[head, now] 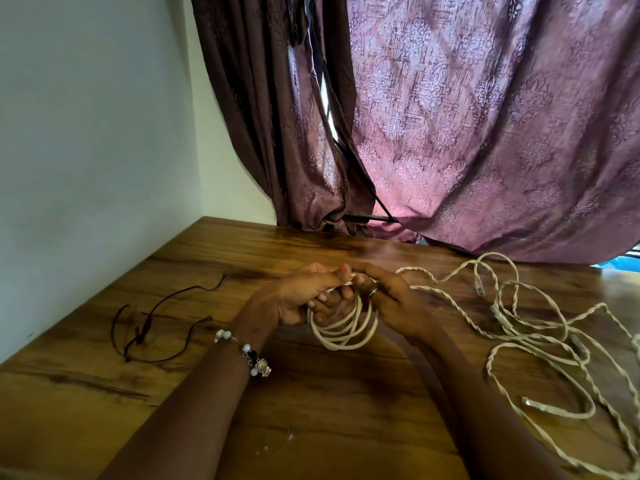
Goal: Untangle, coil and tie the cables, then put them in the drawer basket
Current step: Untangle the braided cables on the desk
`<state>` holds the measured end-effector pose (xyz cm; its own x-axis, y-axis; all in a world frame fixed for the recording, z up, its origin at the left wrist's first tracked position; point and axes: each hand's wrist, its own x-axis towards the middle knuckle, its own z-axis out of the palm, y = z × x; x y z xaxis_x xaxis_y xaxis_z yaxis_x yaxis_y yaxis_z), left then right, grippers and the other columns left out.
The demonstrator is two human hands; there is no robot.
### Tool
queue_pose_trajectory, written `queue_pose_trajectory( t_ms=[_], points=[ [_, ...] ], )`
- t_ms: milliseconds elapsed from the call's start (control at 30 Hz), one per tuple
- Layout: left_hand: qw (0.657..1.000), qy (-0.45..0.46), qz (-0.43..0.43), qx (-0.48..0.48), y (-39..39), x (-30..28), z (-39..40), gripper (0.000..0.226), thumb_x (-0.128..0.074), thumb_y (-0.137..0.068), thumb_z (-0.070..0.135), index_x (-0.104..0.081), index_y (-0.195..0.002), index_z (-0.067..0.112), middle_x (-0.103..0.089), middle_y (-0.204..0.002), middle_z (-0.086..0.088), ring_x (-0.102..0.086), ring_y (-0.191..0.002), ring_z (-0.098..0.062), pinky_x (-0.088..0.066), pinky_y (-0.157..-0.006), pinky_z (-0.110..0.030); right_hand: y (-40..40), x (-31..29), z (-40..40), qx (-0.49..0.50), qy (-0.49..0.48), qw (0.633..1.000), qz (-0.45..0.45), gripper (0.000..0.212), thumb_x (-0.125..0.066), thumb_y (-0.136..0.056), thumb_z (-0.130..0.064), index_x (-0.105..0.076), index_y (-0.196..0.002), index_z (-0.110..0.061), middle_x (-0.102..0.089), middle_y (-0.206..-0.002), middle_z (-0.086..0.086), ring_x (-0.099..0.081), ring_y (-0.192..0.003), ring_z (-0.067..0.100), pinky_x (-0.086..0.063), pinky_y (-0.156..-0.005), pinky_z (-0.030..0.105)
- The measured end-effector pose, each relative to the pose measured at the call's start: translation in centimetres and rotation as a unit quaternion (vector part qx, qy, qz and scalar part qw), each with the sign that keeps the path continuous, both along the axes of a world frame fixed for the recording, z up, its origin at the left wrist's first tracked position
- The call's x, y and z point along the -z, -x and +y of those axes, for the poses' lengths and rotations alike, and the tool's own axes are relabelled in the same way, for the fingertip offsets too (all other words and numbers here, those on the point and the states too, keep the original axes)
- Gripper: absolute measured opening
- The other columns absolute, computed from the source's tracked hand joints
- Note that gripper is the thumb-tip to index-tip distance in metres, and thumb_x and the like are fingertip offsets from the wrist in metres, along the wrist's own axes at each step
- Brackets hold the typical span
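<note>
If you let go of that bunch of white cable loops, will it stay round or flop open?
Probably flop open: the white cable coil has no tie yet and only the left hand and right hand hold it. It looks bendy, since the loose cable sprawls in soft curves on the table. It likely feels light.

- Daylight glows through the purple curtain at the far right, brightest at its narrow gap.
- The wooden table shows a pale sheen far and darkens near.
- Wide-angle bending curves the edges; details look soft.
</note>
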<state>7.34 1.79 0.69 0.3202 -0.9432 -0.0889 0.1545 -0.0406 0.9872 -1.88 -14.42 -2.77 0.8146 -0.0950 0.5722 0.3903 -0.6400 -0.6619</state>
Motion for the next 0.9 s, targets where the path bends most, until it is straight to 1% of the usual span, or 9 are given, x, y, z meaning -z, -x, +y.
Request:
queue_pose_trajectory(
  t_ms=[100, 200, 267, 400, 500, 633, 700, 767, 900],
  points=[
    [0.997, 0.016, 0.010, -0.070, 0.0, 0.1, -0.5, 0.044, -0.054, -0.083, 0.045, -0.063, -0.075, 0.002, -0.032, -0.042, 0.004, -0.025, -0.030, -0.001, -0.035, -0.038, -0.016, -0.4, 0.1, 0.8, 0.056, -0.054, 0.997, -0.021, 0.024, -0.050, -0.092, -0.019, -0.068, -0.100, -0.005, -0.071, -0.089, 0.010, -0.065, -0.082, 0.018, -0.051, -0.071, 0.040],
    [0.989, 0.042, -0.016, -0.143, 0.3, 0.4, -1.6, 0.038, -0.057, -0.088, 0.039, -0.062, -0.095, 0.002, -0.043, -0.049, 0.000, -0.030, -0.032, -0.003, -0.042, -0.040, -0.020, -0.9, 0.3, 1.3, 0.155, -0.023, 0.985, -0.066, 0.019, -0.050, -0.089, -0.014, -0.063, -0.084, -0.028, -0.062, -0.070, -0.012, -0.057, -0.063, 0.002, -0.043, -0.059, 0.025],
    [0.983, 0.050, -0.042, -0.170, 0.6, 0.9, -2.3, 0.038, -0.056, -0.091, 0.036, -0.059, -0.109, 0.002, -0.048, -0.055, -0.003, -0.034, -0.034, -0.005, -0.046, -0.042, -0.023, -1.2, 0.6, 1.4, 0.211, -0.034, 0.973, -0.084, 0.028, -0.049, -0.091, -0.009, -0.057, -0.082, -0.035, -0.056, -0.063, -0.015, -0.054, -0.055, 0.004, -0.039, -0.055, 0.022],
    [0.975, 0.104, -0.042, -0.190, 1.2, 1.3, -3.3, 0.037, -0.050, -0.094, 0.034, -0.060, -0.106, 0.001, -0.060, -0.058, -0.004, -0.047, -0.037, -0.010, -0.045, -0.041, -0.020, -1.0, 0.5, 1.2, 0.279, -0.044, 0.949, -0.139, 0.018, -0.048, -0.093, -0.012, -0.066, -0.092, -0.009, -0.056, -0.064, -0.012, -0.051, -0.054, 0.003, -0.037, -0.053, 0.014],
    [0.965, 0.131, -0.033, -0.226, 1.8, 1.8, -4.1, 0.038, -0.047, -0.093, 0.042, -0.063, -0.095, 0.007, -0.064, -0.060, -0.004, -0.051, -0.041, -0.013, -0.042, -0.043, -0.022, -0.6, 0.0, 1.3, 0.317, -0.056, 0.931, -0.170, 0.018, -0.052, -0.094, -0.010, -0.068, -0.094, -0.002, -0.058, -0.067, -0.005, -0.049, -0.059, -0.004, -0.033, -0.054, 0.003],
    [0.920, 0.180, 0.097, -0.334, 3.3, 2.0, -4.7, 0.040, -0.049, -0.096, 0.039, -0.057, -0.074, 0.006, -0.047, -0.044, 0.000, -0.039, -0.032, -0.010, -0.036, -0.034, -0.017, -1.0, 0.5, 1.8, 0.273, -0.114, 0.945, -0.138, 0.022, -0.048, -0.095, -0.024, -0.066, -0.089, -0.012, -0.057, -0.063, -0.011, -0.050, -0.054, 0.004, -0.039, -0.054, 0.023],
    [0.896, 0.170, 0.131, -0.389, 3.1, 1.8, -4.5, 0.039, -0.057, -0.093, 0.035, -0.054, -0.064, 0.009, -0.039, -0.040, 0.002, -0.033, -0.028, -0.007, -0.028, -0.032, -0.012, -1.0, 0.3, 2.4, 0.219, -0.164, 0.954, -0.121, 0.020, -0.049, -0.098, -0.017, -0.066, -0.088, -0.016, -0.063, -0.069, -0.010, -0.055, -0.060, 0.002, -0.043, -0.058, 0.024],
    [0.876, 0.158, 0.146, -0.431, 2.3, 1.5, -4.0, 0.035, -0.066, -0.088, 0.028, -0.054, -0.060, 0.011, -0.039, -0.039, 0.003, -0.032, -0.028, -0.007, -0.025, -0.032, -0.011, -1.1, 0.1, 2.8, 0.169, -0.205, 0.959, -0.096, 0.023, -0.048, -0.098, -0.010, -0.070, -0.090, -0.009, -0.070, -0.077, 0.000, -0.060, -0.068, 0.004, -0.047, -0.063, 0.024],
    [0.861, 0.146, 0.149, -0.465, 1.1, 1.2, -3.2, 0.023, -0.072, -0.082, 0.017, -0.060, -0.065, 0.009, -0.044, -0.038, 0.003, -0.036, -0.028, -0.006, -0.025, -0.031, -0.012, -1.2, 0.0, 2.9, 0.090, -0.277, 0.956, -0.046, 0.025, -0.053, -0.091, -0.022, -0.072, -0.091, -0.007, -0.070, -0.084, 0.020, -0.060, -0.073, 0.025, -0.051, -0.068, 0.045]
  ],
)
